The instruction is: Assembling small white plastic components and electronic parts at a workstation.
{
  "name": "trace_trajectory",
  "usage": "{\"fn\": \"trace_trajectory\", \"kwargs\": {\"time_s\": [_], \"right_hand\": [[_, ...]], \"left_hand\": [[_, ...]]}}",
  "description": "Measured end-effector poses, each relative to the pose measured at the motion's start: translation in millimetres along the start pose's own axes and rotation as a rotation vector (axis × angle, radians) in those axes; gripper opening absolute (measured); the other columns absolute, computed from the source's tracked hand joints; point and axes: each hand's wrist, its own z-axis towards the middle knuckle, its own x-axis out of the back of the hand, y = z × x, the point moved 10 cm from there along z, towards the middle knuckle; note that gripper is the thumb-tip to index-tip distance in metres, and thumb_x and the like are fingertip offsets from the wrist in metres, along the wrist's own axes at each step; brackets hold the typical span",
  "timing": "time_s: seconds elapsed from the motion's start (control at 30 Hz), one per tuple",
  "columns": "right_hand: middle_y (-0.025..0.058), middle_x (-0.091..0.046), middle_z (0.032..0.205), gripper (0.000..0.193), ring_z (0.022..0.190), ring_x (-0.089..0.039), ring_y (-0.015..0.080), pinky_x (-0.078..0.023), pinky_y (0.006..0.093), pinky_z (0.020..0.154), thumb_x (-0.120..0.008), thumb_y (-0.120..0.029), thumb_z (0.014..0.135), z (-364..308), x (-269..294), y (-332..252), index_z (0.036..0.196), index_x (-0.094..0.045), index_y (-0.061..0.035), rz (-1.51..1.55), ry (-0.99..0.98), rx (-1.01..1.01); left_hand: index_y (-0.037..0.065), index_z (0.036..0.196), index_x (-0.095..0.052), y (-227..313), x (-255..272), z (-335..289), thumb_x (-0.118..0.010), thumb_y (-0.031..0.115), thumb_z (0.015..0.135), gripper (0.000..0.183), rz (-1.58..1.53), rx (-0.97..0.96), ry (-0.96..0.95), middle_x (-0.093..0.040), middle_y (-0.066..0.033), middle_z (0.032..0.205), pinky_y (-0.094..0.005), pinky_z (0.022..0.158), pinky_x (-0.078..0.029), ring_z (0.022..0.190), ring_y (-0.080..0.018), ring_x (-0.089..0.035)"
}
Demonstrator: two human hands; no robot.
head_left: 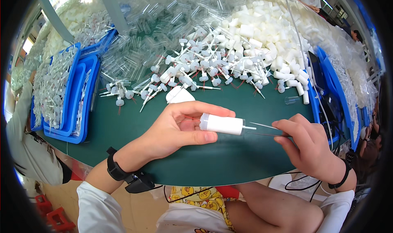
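Observation:
Closed around a transparent tube with a white cylinder inside (223, 124) is my left hand (176, 128), its thumb below and fingers above. The tube lies level; a grey-white cap sits at its left end, with thin red wires by my palm. A thin white stem (249, 127) sticks out at the right end. My right hand (309, 147) pinches metal tweezers (266, 134) whose two tips are apart, close to the stem. Whether the tips touch it I cannot tell. Behind my left fingers lies a white piece (180, 95) on the green table (188, 167).
Beyond my hands lie piles of capped white stems with red wires (204, 63), white cylinders (262, 28) and transparent tubes (139, 61). Blue trays (92, 98) stand left, and a blue bin (315, 93) right. A white cable (301, 40) hangs at the right. Other people sit nearby.

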Motion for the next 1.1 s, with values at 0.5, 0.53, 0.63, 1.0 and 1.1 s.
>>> {"fn": "trace_trajectory", "kwargs": {"time_s": [0.5,0.53,0.63,1.0,1.1], "right_hand": [[0.0038,-0.046,0.067,0.025,0.046,-0.049,0.0119,-0.035,0.0254,0.036,-0.067,-0.009,0.073,8.3,-5.2,-16.8,0.094,-0.056,0.0010,-0.088,0.007,0.093],[0.0036,-0.046,0.067,0.024,0.045,-0.049,0.0112,-0.035,0.0252,0.035,-0.067,-0.009,0.074,8.7,-5.6,-17.7,0.093,-0.056,0.0012,-0.099,0.005,0.098],[0.0029,-0.046,0.066,0.023,0.045,-0.048,0.0099,-0.034,0.0245,0.035,-0.066,-0.009,0.074,9.0,-6.1,-18.7,0.092,-0.057,0.0015,-0.112,0.013,0.109],[0.0014,-0.044,0.061,0.024,0.044,-0.046,0.0089,-0.032,0.0231,0.034,-0.067,-0.009,0.072,7.8,-4.3,-24.1,0.091,-0.059,0.0036,-0.102,0.073,0.185],[0.0012,-0.045,0.061,0.024,0.044,-0.046,0.0087,-0.032,0.0231,0.034,-0.067,-0.008,0.072,8.6,-5.5,-25.1,0.091,-0.059,0.0037,-0.094,0.070,0.189]], "left_hand": [[-0.002,0.110,-0.058,-2.7,-3.7,-0.1,-0.070,-0.001,0.071,0.041,-0.006,0.017,-0.023,-0.057,-0.0180,0.115,-0.0321,0.094,-0.043,0.107,-0.0224,-0.056],[-0.003,0.111,-0.057,-1.6,-4.3,0.2,-0.070,-0.001,0.071,0.042,0.013,0.009,-0.027,-0.057,-0.0183,0.115,-0.0320,0.094,-0.043,0.107,-0.0225,-0.056],[-0.003,0.111,-0.057,0.7,-5.8,0.1,-0.070,-0.002,0.071,0.043,0.029,0.000,-0.030,-0.057,-0.0184,0.115,-0.0318,0.094,-0.043,0.107,-0.0225,-0.056],[-0.001,0.108,-0.060,2.3,-7.3,-1.2,-0.072,0.001,0.069,0.041,0.115,-0.019,-0.036,-0.059,-0.0152,0.113,-0.0301,0.092,-0.044,0.104,-0.0200,-0.056],[-0.001,0.108,-0.060,1.8,-7.3,-1.1,-0.072,0.000,0.069,0.041,0.153,-0.025,-0.050,-0.059,-0.0147,0.112,-0.0298,0.092,-0.044,0.104,-0.0197,-0.056]]}}
